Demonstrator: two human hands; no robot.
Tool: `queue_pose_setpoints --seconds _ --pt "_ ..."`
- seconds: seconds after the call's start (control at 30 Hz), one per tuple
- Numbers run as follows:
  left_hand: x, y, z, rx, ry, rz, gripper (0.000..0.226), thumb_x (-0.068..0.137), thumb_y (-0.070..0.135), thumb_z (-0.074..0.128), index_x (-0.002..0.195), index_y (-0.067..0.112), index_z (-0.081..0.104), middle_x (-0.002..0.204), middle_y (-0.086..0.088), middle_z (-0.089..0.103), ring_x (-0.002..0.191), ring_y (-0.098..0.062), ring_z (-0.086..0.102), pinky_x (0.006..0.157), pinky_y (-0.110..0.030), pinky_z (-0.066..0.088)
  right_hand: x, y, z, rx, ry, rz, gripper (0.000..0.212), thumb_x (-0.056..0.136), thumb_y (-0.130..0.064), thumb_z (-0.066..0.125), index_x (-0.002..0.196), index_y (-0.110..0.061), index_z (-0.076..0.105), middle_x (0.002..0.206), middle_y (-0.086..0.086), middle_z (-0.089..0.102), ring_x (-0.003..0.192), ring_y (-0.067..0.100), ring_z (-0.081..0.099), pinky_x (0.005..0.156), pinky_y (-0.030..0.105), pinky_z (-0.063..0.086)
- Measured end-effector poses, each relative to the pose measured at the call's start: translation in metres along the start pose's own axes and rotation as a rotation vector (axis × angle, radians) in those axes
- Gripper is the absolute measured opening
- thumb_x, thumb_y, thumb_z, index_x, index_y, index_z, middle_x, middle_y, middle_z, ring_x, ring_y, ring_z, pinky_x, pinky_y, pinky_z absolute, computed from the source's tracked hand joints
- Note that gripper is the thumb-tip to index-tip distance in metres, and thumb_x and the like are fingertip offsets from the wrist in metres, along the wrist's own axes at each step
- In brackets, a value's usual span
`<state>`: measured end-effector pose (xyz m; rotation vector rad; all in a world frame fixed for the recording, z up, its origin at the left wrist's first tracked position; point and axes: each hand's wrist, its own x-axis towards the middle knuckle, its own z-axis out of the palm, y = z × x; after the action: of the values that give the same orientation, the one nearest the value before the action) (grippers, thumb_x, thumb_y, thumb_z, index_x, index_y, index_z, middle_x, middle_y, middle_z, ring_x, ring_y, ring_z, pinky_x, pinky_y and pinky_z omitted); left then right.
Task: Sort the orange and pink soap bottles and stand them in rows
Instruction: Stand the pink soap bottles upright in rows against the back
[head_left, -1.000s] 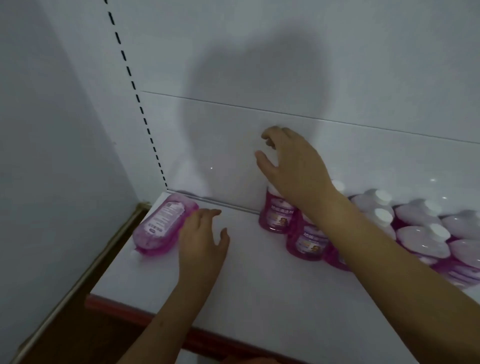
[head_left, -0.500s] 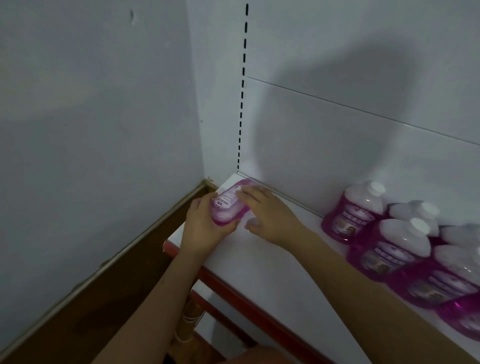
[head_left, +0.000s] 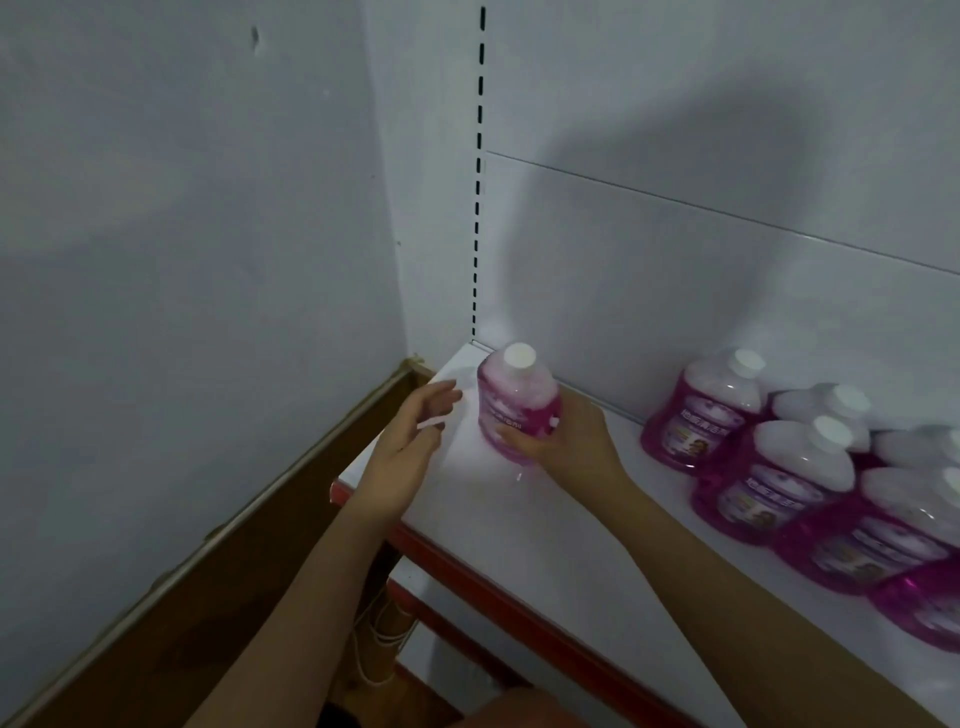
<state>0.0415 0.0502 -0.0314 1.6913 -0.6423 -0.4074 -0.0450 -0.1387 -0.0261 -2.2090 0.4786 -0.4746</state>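
A pink soap bottle (head_left: 511, 400) with a white cap stands upright at the far left corner of the white shelf (head_left: 519, 530). My right hand (head_left: 566, 441) grips its lower body from the right and front. Just left of the bottle, my left hand (head_left: 410, 447) hovers with its fingers relaxed and spread, not touching it. Several more pink soap bottles (head_left: 795, 473) with white caps stand in rows along the right part of the shelf. No orange bottle is in view.
The shelf has a red front edge (head_left: 498, 592) and a white back panel (head_left: 675, 249) with a slotted upright (head_left: 478, 171). A grey wall (head_left: 182, 234) and brown floor (head_left: 182, 623) lie to the left; a lower shelf shows below.
The pink bottle that lay on its side at the shelf's left end now stands upright. My left hand has let go of it and my right hand now holds it.
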Motion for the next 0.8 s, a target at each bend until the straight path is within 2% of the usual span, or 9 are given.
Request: queue_pose_setpoints --seconds 0.1,0.17,0.27,0.37,0.47,0.57,0.63,0.73,0.8 --pt "0.005 -0.012 0.021 0.054 -0.247 -0.046 0.073 0.080 0.020 0.069 0.146 0.026 0.037 0.140 0.009 0.053 0.129 -0.005 0.051 0.108 -0.030 0.044 -0.014 0.001 -0.013 0.235 0.000 0.115 0.043 0.066 -0.035 0.089 0.103 -0.027 0.069 0.094 -0.007 0.073 0.087 0.005 0.069 0.076 0.023 0.054" --pt "0.010 -0.010 0.039 0.007 -0.301 -0.047 0.078 0.075 0.021 0.085 0.141 0.023 0.043 0.133 0.004 0.060 0.120 -0.009 0.059 0.099 -0.028 0.050 -0.024 -0.004 -0.027 0.286 -0.049 0.111 0.046 0.065 -0.032 0.090 0.106 -0.025 0.069 0.098 -0.007 0.074 0.091 0.004 0.069 0.079 0.025 0.056" --pt "0.020 0.000 0.063 -0.042 -0.310 -0.044 0.067 0.067 0.018 0.090 0.126 0.022 0.059 0.116 0.002 0.071 0.107 -0.011 0.068 0.089 -0.026 0.055 -0.030 -0.017 -0.061 0.229 -0.105 0.016 0.045 0.070 -0.032 0.087 0.110 -0.029 0.065 0.100 -0.015 0.072 0.093 -0.002 0.067 0.079 0.018 0.054" --pt "0.027 0.005 0.090 -0.018 -0.339 -0.035 0.056 0.067 0.015 0.090 0.115 0.027 0.064 0.102 0.015 0.074 0.095 -0.001 0.069 0.076 -0.013 0.053 -0.031 -0.029 -0.099 0.154 -0.042 -0.072 0.041 0.086 -0.035 0.072 0.124 -0.028 0.059 0.109 -0.016 0.065 0.101 0.000 0.064 0.085 0.015 0.052" --pt "0.033 0.007 0.116 0.057 -0.351 -0.005 0.052 0.064 0.024 0.091 0.108 0.032 0.064 0.092 0.027 0.072 0.087 0.008 0.067 0.070 -0.006 0.048 -0.029 -0.030 -0.129 -0.066 0.020 -0.120 0.036 0.090 -0.037 0.066 0.124 -0.026 0.061 0.105 -0.012 0.064 0.096 0.001 0.061 0.083 0.011 0.047" --pt "0.041 0.012 0.140 0.035 -0.437 0.008 0.053 0.069 0.023 0.088 0.116 0.028 0.063 0.101 0.014 0.075 0.092 0.001 0.069 0.076 -0.012 0.052 -0.029 -0.022 -0.151 -0.219 0.040 -0.097 0.030 0.091 -0.039 0.064 0.118 -0.026 0.063 0.104 -0.010 0.066 0.093 0.008 0.061 0.084 0.023 0.050" --pt "0.048 0.013 0.152 -0.026 -0.485 0.006 0.055 0.073 0.023 0.086 0.121 0.021 0.061 0.108 0.003 0.074 0.099 -0.011 0.071 0.082 -0.026 0.057 -0.031 -0.018 -0.165 -0.216 0.083 -0.086 0.021 0.090 -0.037 0.065 0.109 -0.029 0.064 0.098 -0.010 0.066 0.089 0.007 0.063 0.083 0.028 0.053" --pt "0.060 0.012 0.170 -0.073 -0.420 -0.060 0.081 0.057 0.045 0.093 0.120 0.014 0.055 0.109 -0.007 0.073 0.097 -0.021 0.072 0.084 -0.046 0.059 -0.033 -0.009 -0.181 -0.254 0.148 -0.086 0.015 0.090 -0.034 0.065 0.103 -0.027 0.063 0.093 -0.010 0.067 0.084 0.007 0.063 0.080 0.031 0.053" --pt "0.061 0.012 0.181 -0.006 -0.365 -0.048 0.073 0.056 0.044 0.093 0.110 0.016 0.054 0.103 -0.003 0.072 0.086 -0.006 0.071 0.078 -0.029 0.060 -0.034 -0.002 -0.187 -0.273 0.168 -0.050 0.018 0.090 -0.039 0.064 0.104 -0.029 0.063 0.092 -0.009 0.068 0.084 0.009 0.064 0.081 0.036 0.054"
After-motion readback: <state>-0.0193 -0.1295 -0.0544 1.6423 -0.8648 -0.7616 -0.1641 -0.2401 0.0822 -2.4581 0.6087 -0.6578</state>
